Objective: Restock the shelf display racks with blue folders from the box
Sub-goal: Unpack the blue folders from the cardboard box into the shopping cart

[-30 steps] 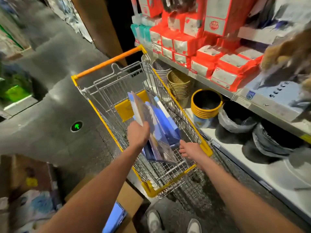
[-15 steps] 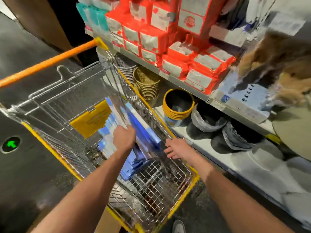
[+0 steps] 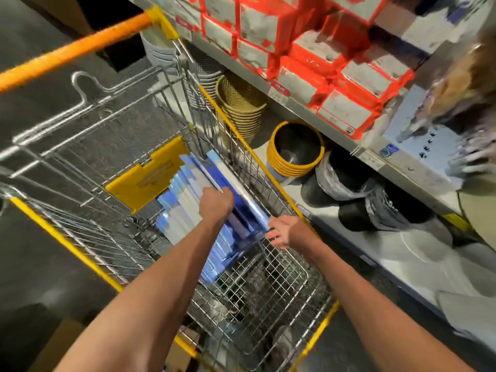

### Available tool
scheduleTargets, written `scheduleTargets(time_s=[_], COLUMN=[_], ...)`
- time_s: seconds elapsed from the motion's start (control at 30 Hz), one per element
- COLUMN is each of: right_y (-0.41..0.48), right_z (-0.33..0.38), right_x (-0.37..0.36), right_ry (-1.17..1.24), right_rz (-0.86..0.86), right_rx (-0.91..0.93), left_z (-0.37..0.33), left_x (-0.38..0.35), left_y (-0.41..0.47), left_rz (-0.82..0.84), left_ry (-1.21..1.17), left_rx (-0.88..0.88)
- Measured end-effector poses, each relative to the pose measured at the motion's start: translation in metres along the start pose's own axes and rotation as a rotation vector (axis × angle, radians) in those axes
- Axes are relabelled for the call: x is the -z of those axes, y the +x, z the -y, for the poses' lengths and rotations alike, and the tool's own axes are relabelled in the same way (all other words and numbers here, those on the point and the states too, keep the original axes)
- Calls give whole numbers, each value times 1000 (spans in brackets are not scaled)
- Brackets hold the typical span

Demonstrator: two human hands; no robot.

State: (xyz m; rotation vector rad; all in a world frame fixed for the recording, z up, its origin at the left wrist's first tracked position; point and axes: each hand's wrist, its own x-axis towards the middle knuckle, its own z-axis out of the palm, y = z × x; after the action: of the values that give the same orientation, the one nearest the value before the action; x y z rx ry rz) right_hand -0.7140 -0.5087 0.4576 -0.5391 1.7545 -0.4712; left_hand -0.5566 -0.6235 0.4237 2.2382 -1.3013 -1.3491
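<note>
At centre frame the left hand [image 3: 216, 204] grips the blue folders [image 3: 230, 183] standing in the cart [image 3: 268, 285]. The right hand [image 3: 285, 232] lies just beside their lower edge, fingers loosely spread

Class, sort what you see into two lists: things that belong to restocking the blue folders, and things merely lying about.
Belongs to the job:
blue folders
cart holding them
left hand, gripping them
right hand, at their edge

Lying about:
red boxes
woven baskets
yellow-rimmed buckets
wrapped black bins
</note>
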Motion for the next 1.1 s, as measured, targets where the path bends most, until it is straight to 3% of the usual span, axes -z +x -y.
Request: scheduleTargets(time_s=[0.17, 0.37, 0.57, 0.8, 1.1], right_y=[0, -1, -39, -90, -164], right_z=[2, 11, 12, -18, -104], right_x=[-16, -40, -52, -71, -126], right_ry=[60, -105, -252, -289, -369], right_rz=[10, 43, 60, 140, 375], right_rx=[27, 54, 201, 360, 435], left_z=[14, 36, 57, 106, 216], left_x=[20, 34, 59, 81, 82], left_y=[1, -20, -73, -164, -275], left_rz=[14, 75, 7, -210, -416], left_ry=[44, -94, -112, -222, -297], left_rx=[-73, -228, -362, -347, -179])
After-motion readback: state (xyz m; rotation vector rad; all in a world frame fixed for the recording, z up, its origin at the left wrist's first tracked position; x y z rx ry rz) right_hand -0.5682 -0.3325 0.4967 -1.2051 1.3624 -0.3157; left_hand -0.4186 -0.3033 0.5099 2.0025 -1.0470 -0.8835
